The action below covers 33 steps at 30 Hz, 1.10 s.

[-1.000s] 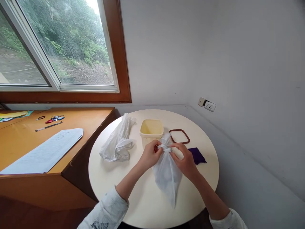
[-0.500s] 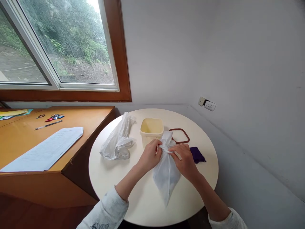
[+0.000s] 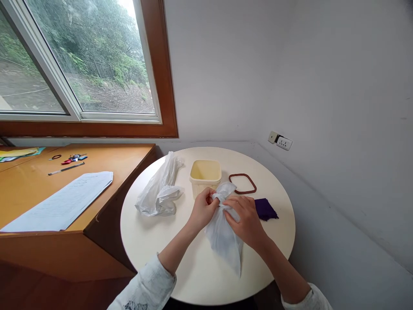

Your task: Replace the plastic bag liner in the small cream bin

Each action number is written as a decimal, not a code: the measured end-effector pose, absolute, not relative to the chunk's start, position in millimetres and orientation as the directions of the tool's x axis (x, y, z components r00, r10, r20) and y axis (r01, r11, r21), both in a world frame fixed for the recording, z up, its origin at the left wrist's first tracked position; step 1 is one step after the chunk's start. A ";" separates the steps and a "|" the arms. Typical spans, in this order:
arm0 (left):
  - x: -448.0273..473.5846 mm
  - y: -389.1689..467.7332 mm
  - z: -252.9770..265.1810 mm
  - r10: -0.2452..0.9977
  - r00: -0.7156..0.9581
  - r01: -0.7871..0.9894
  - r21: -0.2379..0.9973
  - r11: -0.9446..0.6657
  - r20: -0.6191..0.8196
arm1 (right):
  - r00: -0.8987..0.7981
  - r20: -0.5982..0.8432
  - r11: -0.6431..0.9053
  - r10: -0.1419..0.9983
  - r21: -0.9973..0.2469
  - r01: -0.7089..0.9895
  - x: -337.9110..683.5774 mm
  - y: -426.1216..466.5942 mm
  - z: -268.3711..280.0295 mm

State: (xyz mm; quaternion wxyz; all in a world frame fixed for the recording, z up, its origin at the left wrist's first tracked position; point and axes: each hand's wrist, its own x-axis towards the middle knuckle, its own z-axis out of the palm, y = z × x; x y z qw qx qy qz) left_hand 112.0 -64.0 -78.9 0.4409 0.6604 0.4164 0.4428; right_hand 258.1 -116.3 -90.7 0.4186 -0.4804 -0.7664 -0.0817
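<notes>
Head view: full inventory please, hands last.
Round table: 1, cream, centre
Square tub: 1, yellow, table back
Gathered plastic bag: 1, white, before tub
Crumpled plastic bag: 1, white, table left
Rounded frame: 1, brown, right of tub
Cloth: 1, purple, table right
Desk: 1, brown, left
Paper stack: 1, white, desk
Pen: 1, dark, desk
Key bunch: 1, multicoloured, desk
Loop: 1, black, desk
Papers: several, yellow and teal, desk
Window: 1, brown-framed, upper left
Wall outlets: 2, pale, right
Walls: 2, grey, behind
Sleeves: 2, pale, bottom edge
Left hand: 1, bare, pinching gathered bag
Right hand: 1, bare, touching gathered bag
</notes>
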 end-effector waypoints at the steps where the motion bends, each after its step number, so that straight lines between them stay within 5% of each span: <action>1: 113.0 -65.3 -78.7 0.941 0.260 0.152 0.954 -0.259 0.214 | -0.208 0.723 0.526 0.659 -0.246 0.814 255.9 -117.0 -89.8; 9: 108.7 -69.3 -73.5 0.911 0.382 0.056 0.980 -0.192 0.157 | -0.211 0.726 0.504 0.654 -0.210 0.838 261.7 -114.8 -90.8; 13: 105.6 -69.7 -71.3 0.897 0.386 0.131 0.949 -0.285 0.217 | -0.195 0.714 0.510 0.672 -0.256 0.821 266.4 -116.7 -87.3; 23: 98.9 -68.2 -73.2 0.909 0.336 0.167 0.934 -0.317 0.248 | 0.017 0.570 0.508 0.822 -0.745 0.432 278.5 -113.2 -96.3; 26: 100.2 -69.9 -71.6 0.933 0.312 0.095 0.971 -0.218 0.179 | 0.032 0.571 0.461 0.820 -0.693 0.554 277.5 -113.9 -95.8; 33: 109.1 -76.4 -68.8 0.972 0.213 -0.032 0.995 -0.091 0.096 | -0.216 0.657 0.535 0.722 -0.333 0.776 254.9 -124.9 -81.3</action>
